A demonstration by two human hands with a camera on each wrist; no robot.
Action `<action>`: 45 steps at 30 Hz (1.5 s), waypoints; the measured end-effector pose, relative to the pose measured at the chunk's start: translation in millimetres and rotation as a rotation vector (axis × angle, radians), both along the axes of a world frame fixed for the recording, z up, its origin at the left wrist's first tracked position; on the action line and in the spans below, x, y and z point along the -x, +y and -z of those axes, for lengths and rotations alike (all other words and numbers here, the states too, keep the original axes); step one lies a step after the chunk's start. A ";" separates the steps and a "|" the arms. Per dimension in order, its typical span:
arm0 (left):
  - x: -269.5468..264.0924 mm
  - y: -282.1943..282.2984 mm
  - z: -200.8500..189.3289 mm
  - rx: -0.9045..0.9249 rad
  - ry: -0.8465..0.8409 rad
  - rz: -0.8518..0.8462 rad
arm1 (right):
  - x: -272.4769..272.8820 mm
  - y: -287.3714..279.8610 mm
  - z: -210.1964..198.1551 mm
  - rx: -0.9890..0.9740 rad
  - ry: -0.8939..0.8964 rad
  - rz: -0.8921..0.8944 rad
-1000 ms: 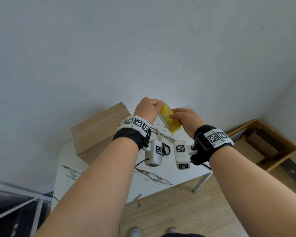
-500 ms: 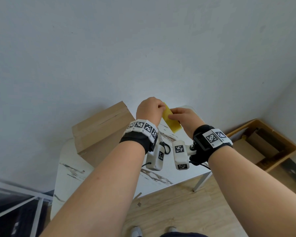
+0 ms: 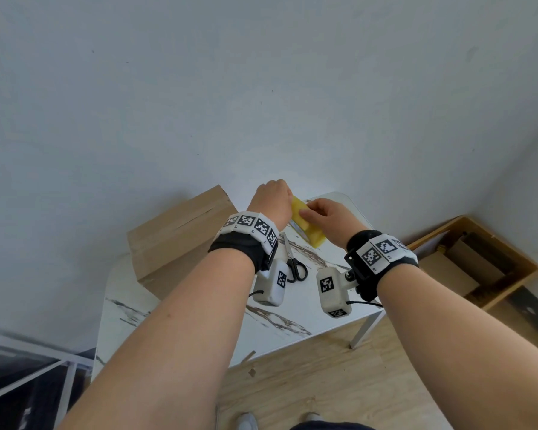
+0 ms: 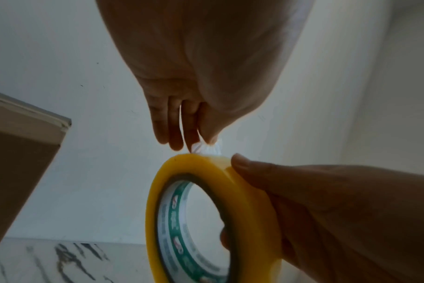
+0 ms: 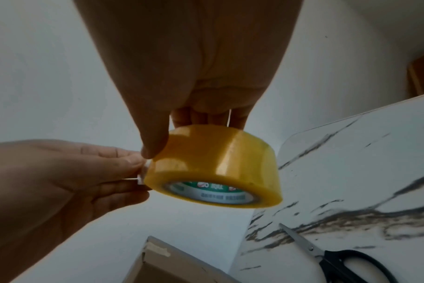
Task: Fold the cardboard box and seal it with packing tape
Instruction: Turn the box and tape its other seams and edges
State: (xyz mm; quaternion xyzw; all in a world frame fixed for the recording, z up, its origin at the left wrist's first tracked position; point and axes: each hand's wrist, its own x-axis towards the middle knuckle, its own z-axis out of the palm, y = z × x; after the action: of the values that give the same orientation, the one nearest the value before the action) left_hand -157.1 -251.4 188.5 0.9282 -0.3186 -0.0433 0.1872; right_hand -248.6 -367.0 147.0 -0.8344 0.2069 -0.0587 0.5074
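Note:
A yellow roll of packing tape (image 3: 306,223) hangs above the marble table (image 3: 330,308). My right hand (image 3: 308,212) grips the roll (image 5: 218,162), thumb on its outer face and fingers behind it. My left hand (image 3: 284,200) pinches the crumpled white tape end (image 4: 206,148) at the roll's (image 4: 252,206) top edge, between thumb and fingers (image 4: 176,137). In the right wrist view the left hand (image 5: 138,172) meets the roll from the left. The brown cardboard box (image 3: 180,237) stands on the table's left side, flaps down with a seam along the top.
Black-handled scissors (image 3: 295,265) lie on the table under my wrists, blades pointing away (image 5: 339,258). A wooden crate (image 3: 479,262) with cardboard pieces sits on the floor at the right. A grey wall stands just behind the table. A white metal frame (image 3: 44,377) is at lower left.
The left hand has closed over the roll's far edge and now hides more of it. Both hands and the roll stay in nearly the same spot above the table.

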 end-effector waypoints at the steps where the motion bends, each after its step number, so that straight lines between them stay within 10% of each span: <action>1: 0.8 1.2 -0.4 -0.008 0.018 0.001 | -0.4 0.6 1.1 0.024 0.010 0.007; 14: 8.1 6.4 1.2 0.003 0.058 0.011 | 2.2 9.6 1.7 0.210 0.137 0.035; 40: -61.6 69.7 5.4 0.105 0.202 0.039 | -30.3 60.2 -14.5 -0.124 0.126 0.192; 45: -91.8 100.7 17.7 -0.191 0.156 -0.042 | -36.1 70.7 -18.6 -0.096 0.161 0.244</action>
State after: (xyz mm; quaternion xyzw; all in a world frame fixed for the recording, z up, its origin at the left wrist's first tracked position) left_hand -65.3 -150.7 170.8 0.9422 -0.2779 -0.1413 0.1232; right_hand -212.5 -296.2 165.7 -0.7798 0.3494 -0.0431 0.5176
